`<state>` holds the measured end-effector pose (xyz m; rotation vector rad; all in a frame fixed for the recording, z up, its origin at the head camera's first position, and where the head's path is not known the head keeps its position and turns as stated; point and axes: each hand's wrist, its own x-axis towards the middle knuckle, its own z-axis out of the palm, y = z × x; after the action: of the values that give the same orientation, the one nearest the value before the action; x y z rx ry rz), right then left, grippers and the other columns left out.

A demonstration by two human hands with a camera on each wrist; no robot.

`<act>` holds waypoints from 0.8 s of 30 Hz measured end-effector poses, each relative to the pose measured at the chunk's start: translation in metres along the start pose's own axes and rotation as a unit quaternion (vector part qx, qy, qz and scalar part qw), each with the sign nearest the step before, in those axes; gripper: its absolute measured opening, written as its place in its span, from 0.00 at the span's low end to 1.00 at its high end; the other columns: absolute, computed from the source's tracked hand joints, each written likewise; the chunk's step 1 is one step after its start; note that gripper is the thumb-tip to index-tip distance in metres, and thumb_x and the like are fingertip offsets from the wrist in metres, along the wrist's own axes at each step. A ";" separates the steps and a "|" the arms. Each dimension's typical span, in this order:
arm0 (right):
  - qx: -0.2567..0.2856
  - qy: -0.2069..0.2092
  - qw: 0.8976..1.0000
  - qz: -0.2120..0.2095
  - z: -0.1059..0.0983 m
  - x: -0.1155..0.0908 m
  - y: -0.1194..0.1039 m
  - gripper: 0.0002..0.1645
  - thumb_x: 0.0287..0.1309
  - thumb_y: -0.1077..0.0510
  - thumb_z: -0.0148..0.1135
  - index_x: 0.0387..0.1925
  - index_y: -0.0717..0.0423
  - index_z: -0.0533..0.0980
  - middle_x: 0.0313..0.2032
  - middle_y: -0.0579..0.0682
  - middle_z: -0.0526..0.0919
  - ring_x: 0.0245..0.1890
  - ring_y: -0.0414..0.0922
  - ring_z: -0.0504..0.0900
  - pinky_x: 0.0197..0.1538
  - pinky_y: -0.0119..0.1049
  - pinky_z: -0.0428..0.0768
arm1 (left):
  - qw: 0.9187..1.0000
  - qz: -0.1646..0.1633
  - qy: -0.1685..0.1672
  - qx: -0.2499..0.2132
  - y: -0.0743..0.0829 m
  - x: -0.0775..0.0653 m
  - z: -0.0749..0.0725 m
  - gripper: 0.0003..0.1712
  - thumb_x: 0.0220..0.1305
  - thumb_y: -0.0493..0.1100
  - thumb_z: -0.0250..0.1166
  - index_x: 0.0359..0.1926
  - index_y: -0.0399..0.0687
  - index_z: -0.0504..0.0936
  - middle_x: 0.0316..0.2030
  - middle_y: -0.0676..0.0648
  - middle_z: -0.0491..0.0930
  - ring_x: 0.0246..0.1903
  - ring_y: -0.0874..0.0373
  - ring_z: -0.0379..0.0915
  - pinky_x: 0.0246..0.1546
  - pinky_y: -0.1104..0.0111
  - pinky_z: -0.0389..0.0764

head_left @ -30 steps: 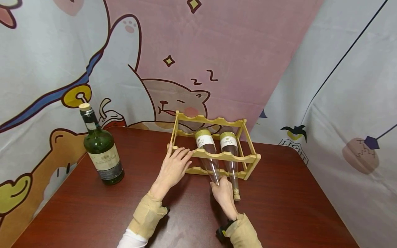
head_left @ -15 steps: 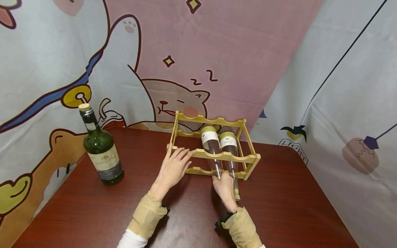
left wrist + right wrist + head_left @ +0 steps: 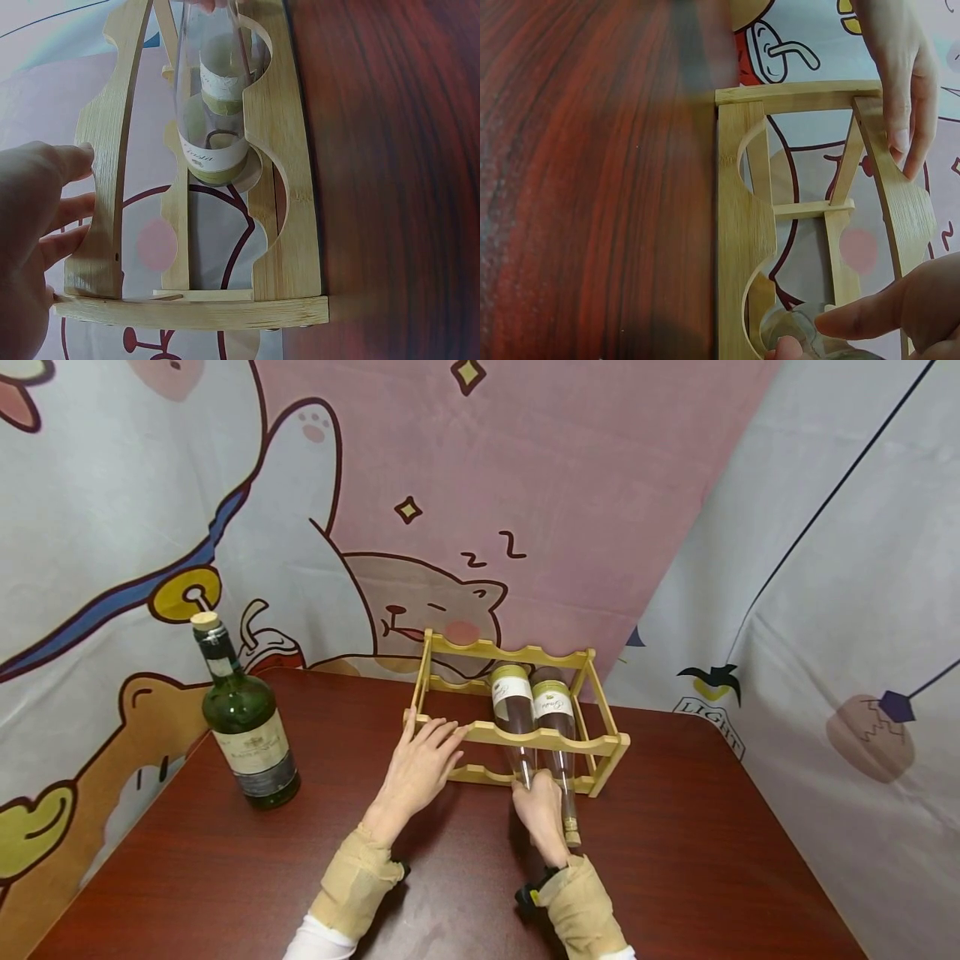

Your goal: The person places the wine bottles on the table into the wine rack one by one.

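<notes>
My left hand (image 3: 420, 766) rests on the upper front rail of a light wooden wine rack (image 3: 517, 737), near its left end. Its fingers lie fairly straight over the rail, as the left wrist view shows. With my right hand (image 3: 540, 806) I grip the neck of a clear wine bottle (image 3: 513, 697) with a white label and gold-green band. It lies base inward, below the upper front rail, on the lower level. Beside it on the right lies a similar bottle (image 3: 555, 714), its corked neck sticking out toward me. My right fingers hide the held bottle's mouth.
A green corked bottle (image 3: 258, 731) stands upright on the table's left side. The dark red-brown table (image 3: 675, 852) carries the rack near its back edge. A printed cartoon cloth (image 3: 585, 485) hangs close behind the rack and along both sides.
My right hand has pushed the held bottle slightly farther in and shifted it rightward, closer to the neighbouring bottle. The left hand and rack stay in place.
</notes>
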<state>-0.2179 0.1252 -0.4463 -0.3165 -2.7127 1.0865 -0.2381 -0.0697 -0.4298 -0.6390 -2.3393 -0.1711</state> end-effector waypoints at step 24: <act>0.020 0.001 1.000 0.016 0.017 0.009 -0.004 0.19 0.50 0.60 0.61 0.37 0.72 0.68 0.33 0.70 0.80 0.37 0.62 0.79 0.39 0.52 0.79 | 1.000 0.000 0.008 -0.004 0.000 0.000 0.000 0.21 0.59 0.47 0.63 0.54 0.54 0.78 0.48 0.50 0.81 0.52 0.52 0.71 0.65 0.45 0.58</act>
<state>-0.2316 0.1136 -0.4547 -0.3539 -2.6900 1.1462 -0.2382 -0.0698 -0.4298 -0.6400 -2.3233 -0.1841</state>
